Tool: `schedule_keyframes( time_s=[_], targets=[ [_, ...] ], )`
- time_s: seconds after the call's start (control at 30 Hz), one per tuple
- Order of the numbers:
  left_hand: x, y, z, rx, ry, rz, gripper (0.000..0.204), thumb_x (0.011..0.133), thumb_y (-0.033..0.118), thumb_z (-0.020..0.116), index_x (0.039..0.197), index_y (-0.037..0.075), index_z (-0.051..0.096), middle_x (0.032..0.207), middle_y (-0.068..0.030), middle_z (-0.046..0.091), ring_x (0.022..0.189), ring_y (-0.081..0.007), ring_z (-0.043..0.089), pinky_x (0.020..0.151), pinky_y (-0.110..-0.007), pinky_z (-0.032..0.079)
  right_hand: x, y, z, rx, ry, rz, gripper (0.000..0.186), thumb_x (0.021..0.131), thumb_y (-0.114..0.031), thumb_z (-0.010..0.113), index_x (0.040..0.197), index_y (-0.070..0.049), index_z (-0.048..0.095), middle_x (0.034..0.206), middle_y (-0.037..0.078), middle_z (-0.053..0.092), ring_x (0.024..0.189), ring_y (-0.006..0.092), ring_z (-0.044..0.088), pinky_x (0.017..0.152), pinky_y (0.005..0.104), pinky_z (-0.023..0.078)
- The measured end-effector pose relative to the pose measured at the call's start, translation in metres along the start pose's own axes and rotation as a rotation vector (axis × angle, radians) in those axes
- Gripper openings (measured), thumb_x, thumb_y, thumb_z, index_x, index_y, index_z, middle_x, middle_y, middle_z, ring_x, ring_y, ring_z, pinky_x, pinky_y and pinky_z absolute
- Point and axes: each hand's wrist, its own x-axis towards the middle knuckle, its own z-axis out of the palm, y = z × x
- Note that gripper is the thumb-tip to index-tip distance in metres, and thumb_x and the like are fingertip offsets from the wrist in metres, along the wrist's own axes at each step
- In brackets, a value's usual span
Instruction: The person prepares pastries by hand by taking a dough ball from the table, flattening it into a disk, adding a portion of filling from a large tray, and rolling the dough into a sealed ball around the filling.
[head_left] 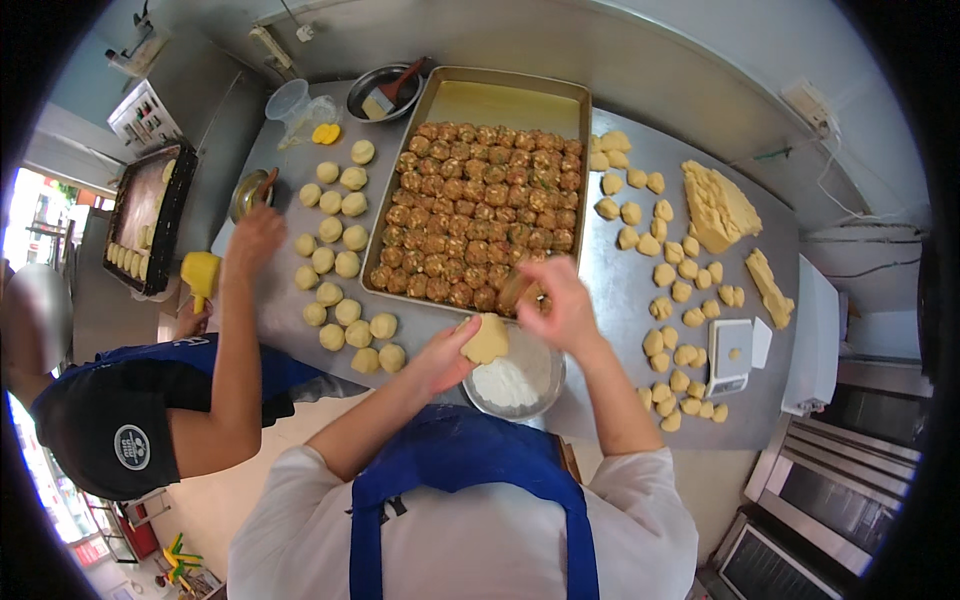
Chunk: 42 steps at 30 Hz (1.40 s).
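My left hand (447, 355) holds a flattened round of pale dough (484, 342) above a steel bowl of white flour (510, 385). My right hand (550, 300) is curled at the near right corner of a large tray (515, 91) filled with rows of brown filling balls (460, 200); its fingers are closed around something brown and blurred that I cannot make out clearly. Left of the tray sit rows of round pale dough balls (354, 237). To the right lie small dough pieces (663, 275), bigger dough slabs (720, 205) and a white scale (729, 350).
A co-worker (160, 400) stands at left, one hand (255, 235) at a small bowl (248, 195), the other by a yellow tool (200, 272). Beyond are a black baking tray (122, 273) and a bowl with brushes (362, 85). Steel oven fronts (820, 480) stand at right.
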Motion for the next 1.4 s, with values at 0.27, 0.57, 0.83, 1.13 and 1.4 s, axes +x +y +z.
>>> schedule_keyframes(
  time_s=[0.27, 0.57, 0.83, 1.13, 1.4],
  targets=[
    [-0.015, -0.009, 0.014, 0.199, -0.335, -0.17, 0.037, 0.098, 0.02, 0.056, 0.13, 0.003, 0.051, 0.125, -0.0079, 0.06, 0.117, -0.0193, 0.058, 0.103, -0.036, 0.045, -0.083, -0.029, 0.027, 0.368, -0.058, 0.194, 0.065, 0.067, -0.024, 0.081, 0.124, -0.007, 0.056, 0.118, 0.013, 0.06, 0.114, 0.0307, 0.055, 0.099, 0.0406, 0.043],
    [-0.045, -0.017, 0.036, 0.194, -0.309, -0.051, 0.034, 0.101, 0.02, 0.048, 0.131, 0.003, 0.049, 0.127, -0.0075, 0.057, 0.119, -0.0185, 0.055, 0.102, -0.036, 0.045, -0.08, -0.073, 0.026, 0.227, 0.101, 0.124, 0.046, 0.069, -0.026, 0.075, 0.107, -0.002, 0.063, 0.115, 0.015, 0.061, 0.115, 0.0321, 0.055, 0.099, 0.0439, 0.042],
    [-0.047, -0.018, 0.03, 0.06, -0.311, 0.22, 0.037, 0.103, 0.027, 0.044, 0.135, 0.007, 0.045, 0.132, -0.0085, 0.052, 0.123, -0.0202, 0.052, 0.105, -0.039, 0.042, -0.061, -0.086, 0.045, 0.205, 0.325, -0.039, 0.041, 0.077, -0.023, 0.07, 0.114, -0.007, 0.06, 0.113, 0.013, 0.062, 0.112, 0.0355, 0.054, 0.1, 0.0464, 0.038],
    [-0.054, -0.023, 0.053, 0.023, -0.347, 0.312, 0.036, 0.105, 0.022, 0.039, 0.138, 0.008, 0.04, 0.133, -0.0066, 0.05, 0.124, -0.019, 0.049, 0.107, -0.036, 0.039, -0.042, -0.09, 0.059, 0.238, 0.582, 0.023, 0.027, 0.082, -0.018, 0.057, 0.105, -0.006, 0.062, 0.113, 0.013, 0.063, 0.112, 0.0377, 0.05, 0.102, 0.0488, 0.035],
    [-0.074, -0.021, 0.059, 0.322, -0.155, 0.4, 0.042, 0.105, 0.024, 0.036, 0.143, 0.005, 0.034, 0.139, -0.0087, 0.045, 0.13, -0.019, 0.044, 0.11, -0.037, 0.036, -0.038, -0.098, 0.044, 0.1, 0.28, -0.145, 0.022, 0.082, -0.017, 0.054, 0.099, -0.007, 0.065, 0.109, 0.014, 0.066, 0.115, 0.0337, 0.057, 0.104, 0.0512, 0.035]
  ],
)
